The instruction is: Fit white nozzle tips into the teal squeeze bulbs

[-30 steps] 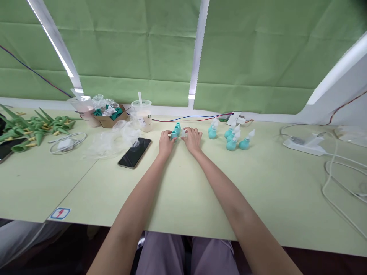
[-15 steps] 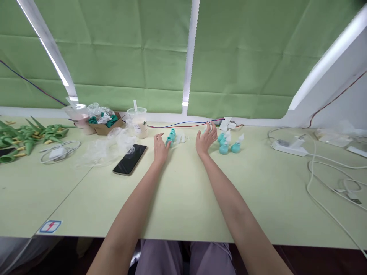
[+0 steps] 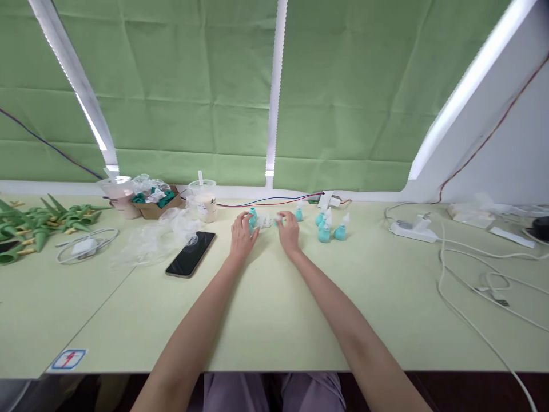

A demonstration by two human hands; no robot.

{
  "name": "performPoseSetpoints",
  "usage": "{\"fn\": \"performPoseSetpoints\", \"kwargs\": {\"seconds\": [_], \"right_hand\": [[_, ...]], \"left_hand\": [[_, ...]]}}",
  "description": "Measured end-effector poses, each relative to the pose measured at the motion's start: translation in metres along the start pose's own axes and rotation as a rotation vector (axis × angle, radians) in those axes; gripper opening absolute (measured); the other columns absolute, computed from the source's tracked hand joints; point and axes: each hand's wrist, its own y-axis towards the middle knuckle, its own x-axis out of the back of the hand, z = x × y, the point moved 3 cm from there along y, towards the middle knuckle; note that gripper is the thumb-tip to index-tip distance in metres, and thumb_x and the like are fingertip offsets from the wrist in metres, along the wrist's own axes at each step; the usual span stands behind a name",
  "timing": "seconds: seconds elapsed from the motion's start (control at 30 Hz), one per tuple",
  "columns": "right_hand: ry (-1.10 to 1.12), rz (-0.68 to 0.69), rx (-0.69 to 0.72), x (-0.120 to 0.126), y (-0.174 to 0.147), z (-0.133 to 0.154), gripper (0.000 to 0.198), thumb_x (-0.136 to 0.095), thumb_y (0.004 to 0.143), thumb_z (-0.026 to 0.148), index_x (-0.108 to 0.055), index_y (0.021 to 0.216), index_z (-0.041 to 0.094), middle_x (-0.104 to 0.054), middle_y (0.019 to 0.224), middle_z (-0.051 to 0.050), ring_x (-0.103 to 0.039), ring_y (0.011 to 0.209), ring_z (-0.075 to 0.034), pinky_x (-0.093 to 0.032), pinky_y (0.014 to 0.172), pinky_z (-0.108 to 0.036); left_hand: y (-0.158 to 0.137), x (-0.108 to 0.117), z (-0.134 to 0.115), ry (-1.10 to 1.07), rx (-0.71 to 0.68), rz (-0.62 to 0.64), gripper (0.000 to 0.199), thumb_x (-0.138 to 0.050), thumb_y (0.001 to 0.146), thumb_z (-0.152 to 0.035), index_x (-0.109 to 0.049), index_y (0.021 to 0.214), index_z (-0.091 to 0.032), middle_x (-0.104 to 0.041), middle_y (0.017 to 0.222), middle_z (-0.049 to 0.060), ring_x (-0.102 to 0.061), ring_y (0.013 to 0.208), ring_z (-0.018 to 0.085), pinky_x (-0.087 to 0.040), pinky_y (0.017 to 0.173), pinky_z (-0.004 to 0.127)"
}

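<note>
My left hand (image 3: 243, 236) is curled around the near end of a short row of small teal bottles (image 3: 253, 213), thumb on the right side and fingers on the left. Across a small gap, my right hand (image 3: 289, 232) has its fingers bent together over the table; a bit of teal and something clear show at the fingertips, too small to name. Small whitish clear pieces (image 3: 265, 221) lie between both hands. Just behind my right hand stands one teal bottle with a pointed white tip (image 3: 299, 214). Farther right is a group of similar tipped bottles (image 3: 325, 233).
A black phone (image 3: 191, 255), crumpled clear plastic (image 3: 148, 237), a drink cup (image 3: 203, 201) and a small filled cardboard box (image 3: 158, 206) are on the left. Green and yellow pieces (image 3: 43, 220) lie far left. A white power strip (image 3: 414, 230) and cables (image 3: 454, 274) lie right.
My right hand has come left and nearer, away from a tipped bottle that now stands free. The left hand has closed in on the bottle row. The view has shifted slightly.
</note>
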Motion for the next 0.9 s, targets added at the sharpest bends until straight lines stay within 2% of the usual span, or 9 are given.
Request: {"fn": "performPoseSetpoints", "kwargs": {"seconds": [0.1, 0.2, 0.3, 0.43, 0.63, 0.73, 0.83, 0.9], "right_hand": [[0.266, 0.181, 0.056, 0.006, -0.016, 0.024, 0.016, -0.045, 0.083, 0.023, -0.053, 0.097, 0.023, -0.057, 0.099, -0.005, -0.055, 0.092, -0.017, -0.049, 0.076, -0.030], [0.413, 0.144, -0.081, 0.024, -0.030, 0.026, 0.012, -0.052, 0.078, 0.026, -0.052, 0.090, 0.023, -0.058, 0.093, -0.002, -0.058, 0.088, -0.016, -0.052, 0.072, -0.028], [0.461, 0.123, -0.237, 0.035, -0.035, 0.014, 0.017, -0.060, 0.073, 0.031, -0.050, 0.084, 0.023, -0.060, 0.085, -0.001, -0.061, 0.081, -0.016, -0.053, 0.065, -0.028], [0.480, 0.228, -0.303, 0.030, -0.034, 0.002, 0.020, -0.062, 0.071, 0.034, -0.053, 0.085, 0.023, -0.064, 0.083, 0.000, -0.063, 0.072, -0.015, -0.051, 0.061, -0.027], [0.464, 0.341, -0.355, 0.021, -0.035, -0.005, 0.032, -0.063, 0.072, 0.030, -0.063, 0.103, 0.025, -0.068, 0.089, -0.001, -0.065, 0.073, -0.014, -0.051, 0.072, -0.029], [0.498, 0.309, -0.388, 0.019, -0.035, -0.010, 0.024, -0.064, 0.070, 0.032, -0.068, 0.092, 0.022, -0.070, 0.084, -0.002, -0.065, 0.072, -0.015, -0.052, 0.072, -0.029], [0.454, 0.255, -0.381, 0.020, -0.034, -0.012, 0.016, -0.066, 0.068, 0.033, -0.069, 0.079, 0.021, -0.071, 0.078, -0.002, -0.065, 0.069, -0.016, -0.052, 0.070, -0.029], [0.396, 0.228, -0.363, 0.021, -0.034, -0.011, 0.012, -0.066, 0.069, 0.032, -0.069, 0.075, 0.022, -0.071, 0.075, -0.001, -0.064, 0.067, -0.016, -0.051, 0.070, -0.030]], "left_hand": [[-0.002, -0.003, -0.023, -0.041, -0.077, 0.124, 0.036, -0.042, 0.089, -0.033, -0.044, 0.122, -0.019, -0.050, 0.125, 0.012, -0.047, 0.116, 0.024, -0.037, 0.094, 0.039], [-0.008, -0.009, -0.042, -0.120, -0.154, 0.314, 0.034, -0.035, 0.092, -0.034, -0.047, 0.121, -0.021, -0.059, 0.116, 0.008, -0.052, 0.112, 0.020, -0.036, 0.095, 0.037], [-0.014, -0.016, -0.047, -0.132, -0.191, 0.448, 0.039, -0.038, 0.092, -0.037, -0.044, 0.127, -0.020, -0.060, 0.116, 0.008, -0.054, 0.109, 0.020, -0.038, 0.094, 0.037], [-0.015, -0.021, -0.035, -0.035, -0.161, 0.462, 0.039, -0.040, 0.091, -0.029, -0.044, 0.128, -0.018, -0.062, 0.115, 0.010, -0.056, 0.107, 0.022, -0.040, 0.092, 0.038], [-0.015, -0.023, -0.025, 0.034, -0.156, 0.451, 0.040, -0.047, 0.089, -0.029, -0.047, 0.128, -0.020, -0.066, 0.103, 0.008, -0.060, 0.097, 0.021, -0.043, 0.087, 0.036], [-0.015, -0.022, -0.029, 0.004, -0.153, 0.458, 0.039, -0.048, 0.088, -0.031, -0.050, 0.125, -0.021, -0.067, 0.100, 0.007, -0.061, 0.094, 0.021, -0.043, 0.087, 0.037], [-0.013, -0.019, -0.030, -0.057, -0.059, 0.434, 0.041, -0.048, 0.087, -0.037, -0.050, 0.125, -0.021, -0.068, 0.095, 0.006, -0.062, 0.089, 0.021, -0.045, 0.084, 0.036], [-0.012, -0.018, -0.030, -0.091, -0.015, 0.449, 0.039, -0.047, 0.087, -0.042, -0.057, 0.117, -0.020, -0.069, 0.092, 0.006, -0.062, 0.085, 0.021, -0.046, 0.079, 0.034]]}}
